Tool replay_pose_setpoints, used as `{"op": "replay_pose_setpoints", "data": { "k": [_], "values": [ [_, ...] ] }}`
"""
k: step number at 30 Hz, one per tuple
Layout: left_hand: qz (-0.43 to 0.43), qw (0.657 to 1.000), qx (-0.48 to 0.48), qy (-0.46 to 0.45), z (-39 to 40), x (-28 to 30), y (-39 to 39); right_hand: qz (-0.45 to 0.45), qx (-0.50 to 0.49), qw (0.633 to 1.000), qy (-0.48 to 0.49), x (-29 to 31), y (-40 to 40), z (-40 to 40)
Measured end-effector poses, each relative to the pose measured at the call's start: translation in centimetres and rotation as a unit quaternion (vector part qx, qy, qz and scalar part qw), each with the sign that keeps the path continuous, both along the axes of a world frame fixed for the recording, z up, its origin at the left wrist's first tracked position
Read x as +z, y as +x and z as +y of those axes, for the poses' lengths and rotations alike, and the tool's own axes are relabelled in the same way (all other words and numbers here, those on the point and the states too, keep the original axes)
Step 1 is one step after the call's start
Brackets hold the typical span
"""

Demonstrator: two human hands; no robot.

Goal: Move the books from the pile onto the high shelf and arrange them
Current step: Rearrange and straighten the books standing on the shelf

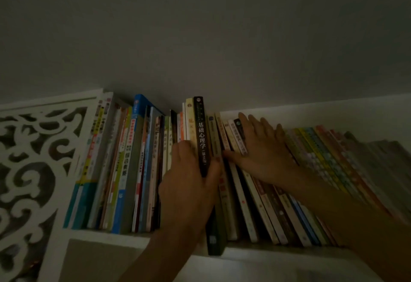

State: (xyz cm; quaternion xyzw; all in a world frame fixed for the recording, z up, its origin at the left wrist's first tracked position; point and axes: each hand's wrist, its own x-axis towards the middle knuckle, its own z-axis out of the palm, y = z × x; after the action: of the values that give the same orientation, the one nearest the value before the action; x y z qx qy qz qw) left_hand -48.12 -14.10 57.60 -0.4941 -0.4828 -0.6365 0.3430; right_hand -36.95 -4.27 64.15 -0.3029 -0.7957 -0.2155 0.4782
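books [255, 181] stand in a row on the high shelf [106, 236], upright at left, leaning at right. left hand [191, 183] grips a black book [202, 134], fingers curled round its spine, partly slotted in. right hand [260, 148] presses the leaning ones back, fingers spread flat. if that pressure eased, they'd likely close the gap.

Open gap above leaning books [262, 197]

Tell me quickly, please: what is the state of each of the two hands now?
Left hand: closed, gripping the black book by its spine.
Right hand: open, fingers straight, pressing flat on the leaning books.
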Motion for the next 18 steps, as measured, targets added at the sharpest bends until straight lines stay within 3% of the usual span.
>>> {"op": "replay_pose_setpoints", "data": {
  "k": [4, 8, 18],
  "values": [
    [-0.049, 0.999, 0.019, 0.012, -1.1, 0.0, 1.3, 0.027, 0.005, 1.0, 0.006, -0.1, -1.0, -0.3],
    [-0.146, 0.981, -0.12, -0.033, -1.0, -0.2, 2.3, 0.059, -0.015, 0.998, 0.012, -0.3, -1.5, -0.3],
    [-0.12, 0.988, -0.095, -0.004, -3.8, -1.0, 4.0, 0.061, -0.056, 0.995, 0.054, -0.1, 0.7, 0.3]
  ]
}}
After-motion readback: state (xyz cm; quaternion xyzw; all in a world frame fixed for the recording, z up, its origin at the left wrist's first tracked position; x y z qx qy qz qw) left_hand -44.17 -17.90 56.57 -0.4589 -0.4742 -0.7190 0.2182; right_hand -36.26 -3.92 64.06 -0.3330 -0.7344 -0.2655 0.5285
